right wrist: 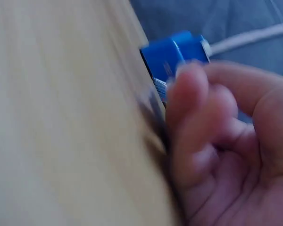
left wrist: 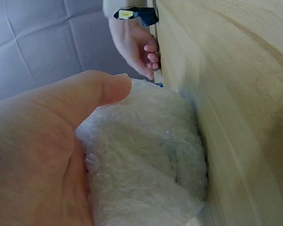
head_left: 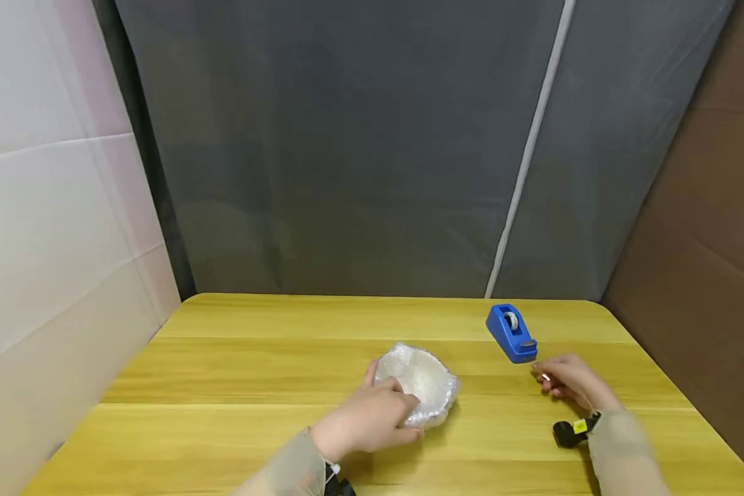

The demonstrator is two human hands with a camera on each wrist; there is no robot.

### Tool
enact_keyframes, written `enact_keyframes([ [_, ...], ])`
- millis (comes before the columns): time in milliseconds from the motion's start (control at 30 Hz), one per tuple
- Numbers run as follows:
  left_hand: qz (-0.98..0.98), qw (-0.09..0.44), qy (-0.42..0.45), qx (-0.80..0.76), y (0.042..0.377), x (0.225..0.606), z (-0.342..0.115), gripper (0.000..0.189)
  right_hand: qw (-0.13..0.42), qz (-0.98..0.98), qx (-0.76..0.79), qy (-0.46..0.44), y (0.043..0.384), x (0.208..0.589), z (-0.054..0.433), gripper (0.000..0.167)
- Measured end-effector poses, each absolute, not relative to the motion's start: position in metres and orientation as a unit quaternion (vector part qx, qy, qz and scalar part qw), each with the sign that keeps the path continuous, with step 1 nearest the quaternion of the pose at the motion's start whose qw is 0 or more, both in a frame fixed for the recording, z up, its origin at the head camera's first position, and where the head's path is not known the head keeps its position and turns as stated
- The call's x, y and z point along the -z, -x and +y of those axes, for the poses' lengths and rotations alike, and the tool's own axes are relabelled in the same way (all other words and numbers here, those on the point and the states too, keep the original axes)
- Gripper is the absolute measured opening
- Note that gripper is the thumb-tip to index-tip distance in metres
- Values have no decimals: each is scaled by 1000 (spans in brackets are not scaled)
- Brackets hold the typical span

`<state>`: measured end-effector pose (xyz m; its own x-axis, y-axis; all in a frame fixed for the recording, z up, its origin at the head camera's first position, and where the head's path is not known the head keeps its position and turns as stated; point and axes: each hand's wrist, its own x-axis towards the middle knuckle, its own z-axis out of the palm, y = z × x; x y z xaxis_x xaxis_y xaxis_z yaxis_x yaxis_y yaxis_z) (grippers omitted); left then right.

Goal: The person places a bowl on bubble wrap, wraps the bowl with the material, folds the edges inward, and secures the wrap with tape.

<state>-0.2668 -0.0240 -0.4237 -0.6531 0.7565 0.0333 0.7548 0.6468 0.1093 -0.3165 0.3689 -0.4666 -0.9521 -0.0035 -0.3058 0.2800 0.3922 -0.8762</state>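
A bowl-shaped thing (head_left: 432, 380) wrapped in clear bubble wrap (left wrist: 137, 155) stands on the wooden table. My left hand (head_left: 378, 415) grips its near left side, with fingers reaching over the rim; the left wrist view shows the thumb pressed against the wrap. To the right, my right hand (head_left: 572, 382) is just in front of a blue tape dispenser (head_left: 510, 336). Thumb and index finger come together there on a small shiny strip of clear tape (head_left: 545, 377). In the right wrist view the fingers are blurred and partly cover the dispenser (right wrist: 165, 56).
The yellow wooden table (head_left: 235, 365) has its far edge against a dark grey curtain (head_left: 347, 151) with a pale strip. A white panel (head_left: 56, 207) borders the left, a brown one (head_left: 707, 227) the right. Black wrist cameras (head_left: 569, 434) sit at both cuffs.
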Motion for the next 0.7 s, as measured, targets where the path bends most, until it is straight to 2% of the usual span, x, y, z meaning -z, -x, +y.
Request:
enact_keyframes([
  [133, 903, -5, -425, -61, 267, 425, -21, 25, 154, 814, 555, -77, 307, 462, 382, 25],
  [333, 909, -9, -414, -57, 267, 424, -27, 25, 177, 835, 521, 9, 312, 440, 374, 33],
  [567, 910, -8, -412, -51, 266, 422, -26, 26, 110, 866, 476, 106, 306, 402, 329, 31],
  [700, 910, 6, -412, -50, 264, 423, -25, 25, 109, 867, 455, 173, 303, 388, 289, 29],
])
